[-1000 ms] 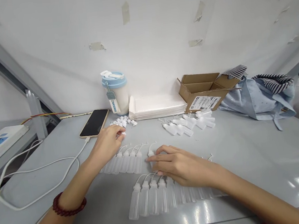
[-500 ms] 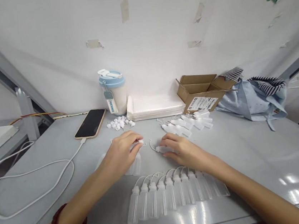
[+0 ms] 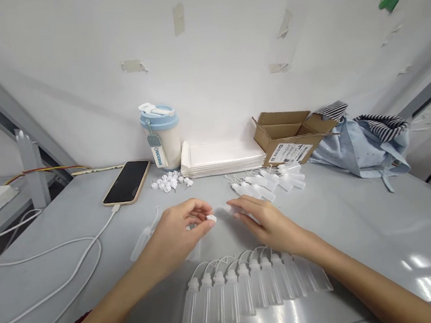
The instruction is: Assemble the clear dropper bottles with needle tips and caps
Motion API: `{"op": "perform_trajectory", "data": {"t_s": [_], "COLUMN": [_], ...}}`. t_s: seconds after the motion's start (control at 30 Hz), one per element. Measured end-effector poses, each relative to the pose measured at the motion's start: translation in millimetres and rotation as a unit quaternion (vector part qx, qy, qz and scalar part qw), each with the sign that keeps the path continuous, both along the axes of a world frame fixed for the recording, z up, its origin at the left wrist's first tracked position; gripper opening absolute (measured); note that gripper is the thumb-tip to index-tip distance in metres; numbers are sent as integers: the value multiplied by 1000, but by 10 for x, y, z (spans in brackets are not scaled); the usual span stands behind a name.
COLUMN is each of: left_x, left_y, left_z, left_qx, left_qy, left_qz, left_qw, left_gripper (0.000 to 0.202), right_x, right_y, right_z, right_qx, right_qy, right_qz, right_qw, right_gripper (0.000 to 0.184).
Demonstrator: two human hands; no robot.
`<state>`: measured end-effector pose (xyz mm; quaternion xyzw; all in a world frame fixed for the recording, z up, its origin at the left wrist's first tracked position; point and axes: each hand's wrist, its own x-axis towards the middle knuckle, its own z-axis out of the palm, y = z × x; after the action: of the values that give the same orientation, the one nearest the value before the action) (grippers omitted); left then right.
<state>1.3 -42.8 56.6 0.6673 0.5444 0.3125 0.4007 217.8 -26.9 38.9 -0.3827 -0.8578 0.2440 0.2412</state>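
My left hand point(image 3: 179, 233) pinches a small white cap point(image 3: 211, 218) between thumb and fingertips, just above the grey table point(image 3: 363, 227). My right hand point(image 3: 263, 221) is closed round a small translucent squeeze bottle point(image 3: 232, 210), whose neck points at the cap a few centimetres away. A row of several such bottles point(image 3: 249, 287) lies side by side in front of both hands. A second row point(image 3: 143, 242) lies partly hidden under my left hand.
A pile of white caps point(image 3: 171, 181) lies beside a phone point(image 3: 126, 182) on a white cable point(image 3: 56, 262). Behind stand a blue-lidded cup point(image 3: 161, 136), stacked white trays point(image 3: 223, 156), a cardboard box point(image 3: 290, 132), loose bottles point(image 3: 270, 181) and bundled clothing point(image 3: 369, 144).
My left hand came back from the cap pile with a cap toward the middle. My right hand lifted one bottle out of the rows and brought it toward the cap.
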Motion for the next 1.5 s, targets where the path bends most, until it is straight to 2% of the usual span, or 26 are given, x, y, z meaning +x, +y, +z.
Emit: {"op": "perform_trajectory", "data": {"t_s": [0.07,0.17,0.3,0.53,0.7,0.87,0.93,1.13,1.23,1.37,1.5], "left_x": [16,52,91,65,82,88,84,97,94,63,47], "left_y": [-3,-8,-24,-41,-31,-31,-41,-75,-63,-42,-53], "left_z": [-8,-34,-38,18,-3,-22,-27,-8,18,37,39], "left_qx": [-51,-73,-36,-16,-33,-49,-50,-31,-54,-108,-110], "left_qy": [-42,-92,-133,-130,-131,-146,-165,-183,-180,-140,-81], "left_qz": [-7,12,39,9,-29,-41,-50,-51,-51,-83,-76], "left_qw": [998,993,990,991,990,987,984,981,981,981,988], "left_gripper": [21,29,33,21,20,17,16,14,16,18,22], "right_x": [-22,-56,-76,-63,-87,-91,-87,-83,-90,-104,-106], "right_y": [-26,-62,-81,-94,-120,-133,-125,-92,-103,-137,-177], "right_z": [63,119,136,185,106,47,49,65,76,90,81], "right_qx": [-94,-226,-293,-284,-279,-251,-267,-366,-385,-340,-261], "right_qy": [90,194,236,224,212,201,216,292,294,251,184], "right_qz": [-11,8,36,16,10,7,13,29,26,4,0], "right_qw": [991,955,926,932,936,947,939,883,874,906,948], "right_gripper": [26,26,25,24,24,22,22,33,34,30,19]}}
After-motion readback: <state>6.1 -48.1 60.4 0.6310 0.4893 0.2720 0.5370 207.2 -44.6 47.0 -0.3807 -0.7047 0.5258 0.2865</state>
